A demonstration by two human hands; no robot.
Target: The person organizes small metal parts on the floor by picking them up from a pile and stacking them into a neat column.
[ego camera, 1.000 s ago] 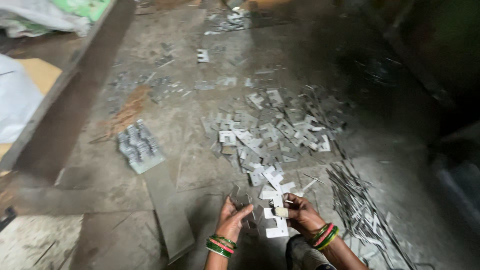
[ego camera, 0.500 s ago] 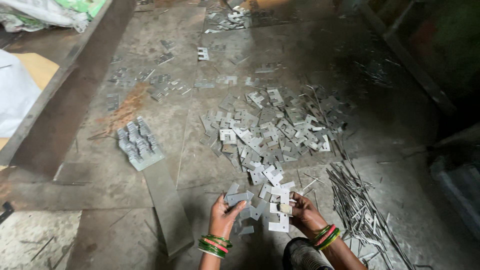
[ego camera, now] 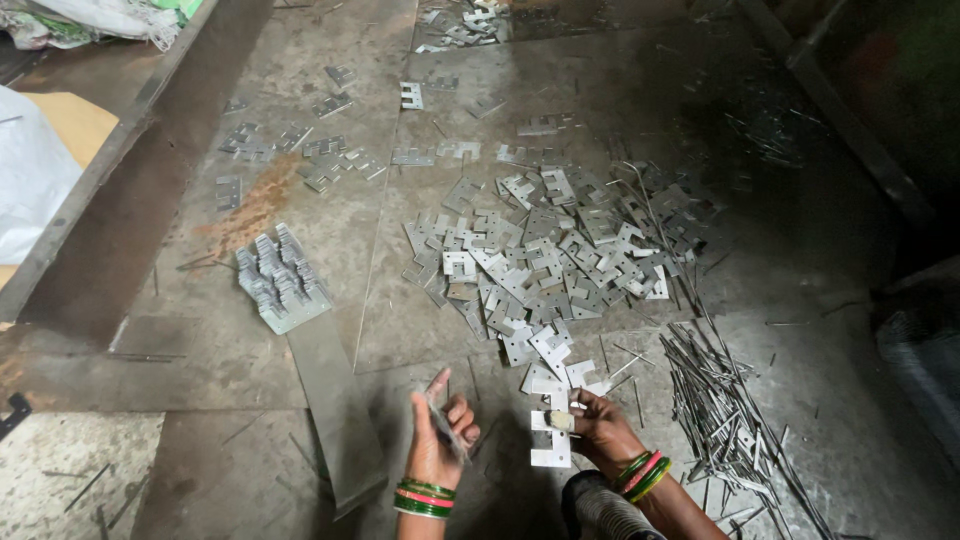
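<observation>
Dozens of flat grey notched metal plates heaped loosely across the stained concrete floor, mid-frame. Right of the heap, a bundle of thin grey metal rods lying roughly parallel, fanning toward the lower edge. Left of the heap, well apart, a neat stacked block of the same plates sitting at the top end of a long flat grey metal strip. Smaller scatters of plates further up the floor. Near the bottom edge, left hand raised, fingers curled shut around a small stack of grey plates held on edge, green and red bangles on the wrist. Right hand low, fingers pinched on a pale notched plate, just beside the heap's nearest loose plates.
</observation>
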